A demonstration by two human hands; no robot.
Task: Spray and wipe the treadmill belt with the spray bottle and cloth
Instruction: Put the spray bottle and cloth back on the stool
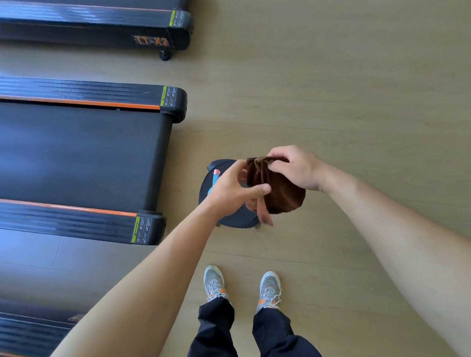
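I stand on the pale wood floor (332, 79) with both hands raised over a small round black stool (232, 219), which I take as my landmark. My right hand (296, 167) grips the top edge of a brown cloth (279, 192), fingers closed around the bunched fabric, so the cloth hangs above the stool's right half. My left hand (234, 186) pinches the cloth's left edge between thumb and fingers; the two hands are close together, joined by the cloth. A paler corner of the cloth dangles past the near rim of the stool.

On the stool's left part lies the spray bottle (214, 180), blue with a pink tip, partly hidden behind my left hand. Just left of the stool is the end of the treadmill belt (79, 155), dark, framed by black side rails with orange stripes. Beyond the stool and further left sits a second treadmill (87, 20). On the near side of the stool are my grey shoes (214, 283) and dark trousers (276, 338).
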